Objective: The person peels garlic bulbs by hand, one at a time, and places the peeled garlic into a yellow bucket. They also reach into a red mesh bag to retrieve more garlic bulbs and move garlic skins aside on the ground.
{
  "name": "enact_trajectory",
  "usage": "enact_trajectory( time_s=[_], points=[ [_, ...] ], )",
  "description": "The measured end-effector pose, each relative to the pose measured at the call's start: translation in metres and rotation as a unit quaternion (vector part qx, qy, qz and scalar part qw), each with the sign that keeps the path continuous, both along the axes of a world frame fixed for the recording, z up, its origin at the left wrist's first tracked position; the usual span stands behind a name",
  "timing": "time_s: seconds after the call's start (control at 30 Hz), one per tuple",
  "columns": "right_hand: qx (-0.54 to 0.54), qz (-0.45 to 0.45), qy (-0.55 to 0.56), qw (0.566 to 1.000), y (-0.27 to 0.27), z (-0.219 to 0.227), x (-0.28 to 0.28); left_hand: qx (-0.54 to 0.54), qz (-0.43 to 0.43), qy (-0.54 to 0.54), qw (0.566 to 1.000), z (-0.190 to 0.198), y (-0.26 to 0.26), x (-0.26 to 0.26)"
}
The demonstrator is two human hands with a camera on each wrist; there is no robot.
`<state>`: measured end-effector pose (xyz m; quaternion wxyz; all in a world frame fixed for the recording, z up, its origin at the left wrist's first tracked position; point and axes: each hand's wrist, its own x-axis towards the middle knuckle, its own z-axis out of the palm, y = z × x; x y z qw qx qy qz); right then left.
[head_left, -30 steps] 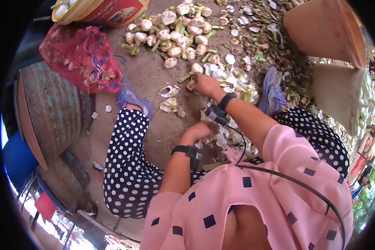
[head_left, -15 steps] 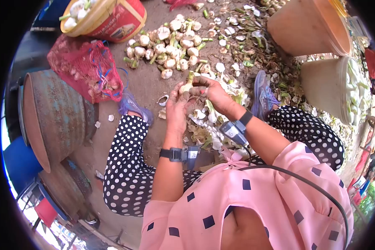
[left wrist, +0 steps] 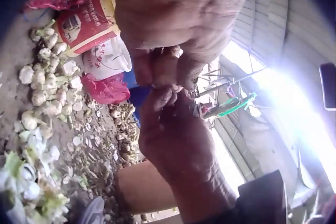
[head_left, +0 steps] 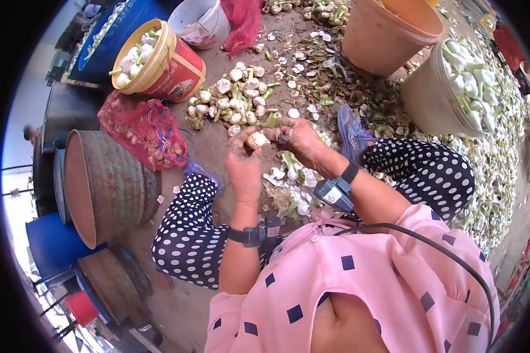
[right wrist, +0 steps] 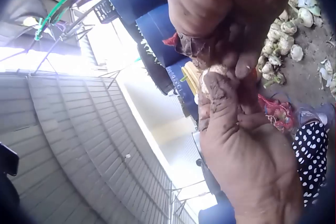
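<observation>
In front of the person, the left hand holds a garlic bulb between thumb and fingers, its pale side turned up. The right hand meets it from the other side, its curled fingers at the bulb's green stem. Dark, worn wrapping covers the right thumb in the right wrist view. There the left thumb presses along the bulb, which the fingers mostly hide. A pile of untrimmed garlic bulbs lies just beyond the hands.
Peeled skins litter the ground between the feet. At the left are a red mesh sack, a yellow-rimmed bucket of white garlic and a rusty drum. An orange tub and a whitish bucket of garlic stand right.
The right hand reached to a garlic bulb near the pile, then brought it back to the left hand. The bulb has since turned from stem-up to pale side up. The head view has tilted upward.
</observation>
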<state>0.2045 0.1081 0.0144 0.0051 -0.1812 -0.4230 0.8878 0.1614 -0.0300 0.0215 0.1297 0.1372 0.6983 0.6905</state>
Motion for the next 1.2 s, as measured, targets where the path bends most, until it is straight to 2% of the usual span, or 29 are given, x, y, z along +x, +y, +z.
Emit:
enact_trajectory(
  time_s=[0.03,0.07,0.13,0.2,0.27,0.3,0.33,0.37,0.4,0.43,0.47,0.5,0.53,0.57,0.6,0.63,0.67,0.73,0.77,0.8,0.87,0.9,0.93,1.0,1.03,1.07,1.1,1.13,1.2],
  points=[
    [0.002,0.000,0.001,1.000,0.002,0.007,0.005,0.070,-0.006,-0.063,0.996,0.002,0.001,0.000],
    [0.002,-0.004,0.004,1.000,0.004,0.010,0.009,0.070,-0.010,-0.061,0.996,0.004,-0.001,-0.001],
    [0.126,0.039,0.058,0.990,0.005,0.013,0.016,0.222,-0.039,-0.241,0.944,0.011,-0.009,-0.004],
    [0.188,0.059,0.062,0.978,0.007,0.015,0.022,0.252,-0.050,-0.268,0.928,0.006,-0.011,-0.002],
    [0.451,-0.038,0.187,0.872,0.005,0.015,0.023,0.221,-0.047,-0.333,0.915,0.014,-0.008,0.005],
    [0.371,-0.054,0.160,0.913,0.000,0.016,0.025,0.222,-0.048,-0.333,0.915,0.016,-0.003,0.011],
    [0.372,-0.054,0.160,0.913,-0.004,0.026,0.028,0.123,-0.019,-0.181,0.976,0.016,0.003,0.018],
    [0.283,-0.020,0.104,0.953,-0.008,0.040,0.032,0.018,0.011,-0.025,0.999,0.018,0.005,0.023],
    [0.189,0.017,0.047,0.981,-0.012,0.046,0.035,0.017,0.014,-0.027,0.999,0.025,0.000,0.024],
    [0.270,0.060,0.058,0.959,-0.009,0.031,0.031,0.027,-0.027,-0.121,0.992,0.039,-0.007,0.022],
    [0.270,0.063,0.059,0.959,-0.003,0.031,0.030,0.036,-0.069,-0.215,0.974,0.049,-0.012,0.022],
    [0.135,0.156,0.069,0.976,0.002,0.032,0.032,0.150,-0.039,-0.339,0.928,0.050,-0.003,0.028],
    [-0.003,0.244,0.077,0.967,0.006,0.032,0.033,0.151,-0.036,-0.342,0.927,0.050,-0.012,0.025],
    [-0.040,0.253,0.043,0.966,0.007,0.023,0.033,0.105,-0.124,-0.338,0.927,0.051,-0.025,0.017],
    [-0.039,0.253,0.041,0.966,0.006,0.016,0.033,0.059,-0.212,-0.331,0.918,0.050,-0.033,0.012],
    [-0.050,0.198,0.002,0.979,0.002,0.018,0.034,-0.064,-0.166,-0.102,0.979,0.040,-0.031,0.009],
    [-0.058,0.144,-0.036,0.987,-0.002,0.020,0.034,-0.061,-0.163,-0.102,0.979,0.034,-0.035,0.009],
    [-0.068,0.087,-0.065,0.992,-0.008,0.021,0.029,-0.043,0.052,0.042,0.997,0.028,-0.044,0.010],
    [0.029,0.098,-0.027,0.994,-0.009,0.015,0.029,-0.066,0.014,0.129,0.989,0.024,-0.043,0.016],
    [0.125,0.114,0.010,0.986,-0.013,0.011,0.032,-0.069,0.016,0.121,0.990,0.019,-0.044,0.021],
    [0.106,0.126,0.001,0.986,-0.016,0.013,0.031,-0.090,-0.001,0.138,0.986,0.018,-0.036,0.019],
    [0.087,0.132,-0.008,0.987,-0.016,0.016,0.030,-0.104,0.035,0.040,0.993,0.023,-0.039,0.016],
    [0.068,0.135,-0.019,0.988,-0.016,0.020,0.032,-0.103,0.035,0.037,0.993,0.023,-0.043,0.014],
    [-0.087,0.103,-0.017,0.991,-0.003,0.020,0.038,-0.037,-0.031,-0.158,0.986,0.024,-0.052,0.006],
    [-0.131,0.080,0.002,0.988,0.003,0.024,0.043,0.075,-0.059,-0.191,0.977,0.020,-0.053,0.002],
    [-0.176,0.056,0.021,0.983,0.010,0.027,0.049,0.074,-0.059,-0.192,0.977,0.016,-0.056,0.000],
    [-0.282,0.099,0.097,0.949,0.025,0.020,0.055,0.149,-0.016,-0.254,0.955,0.011,-0.059,-0.003],
    [-0.276,0.038,0.125,0.952,0.029,0.033,0.063,0.222,0.027,-0.312,0.923,0.006,-0.061,-0.005],
    [-0.032,0.199,0.226,0.953,0.043,0.029,0.070,0.242,0.071,-0.346,0.904,0.003,-0.063,-0.006]
  ],
)
